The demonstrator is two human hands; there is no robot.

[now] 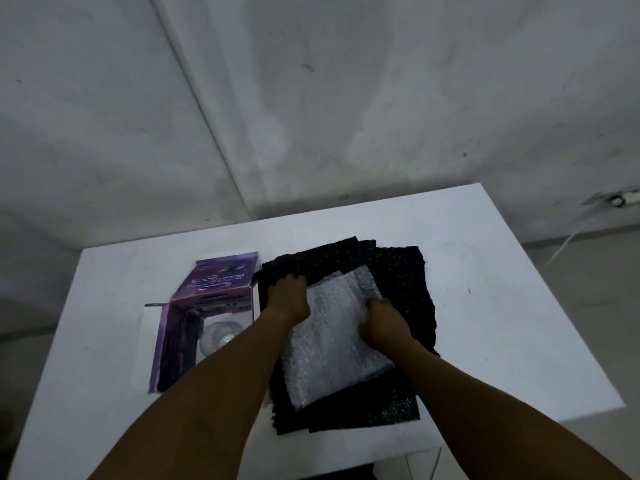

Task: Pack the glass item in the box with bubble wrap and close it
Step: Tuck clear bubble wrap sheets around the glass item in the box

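While both hands press bubble wrap, open box left

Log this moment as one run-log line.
left hand: on black sheet | right hand: pinching bubble wrap | glass: inside open box
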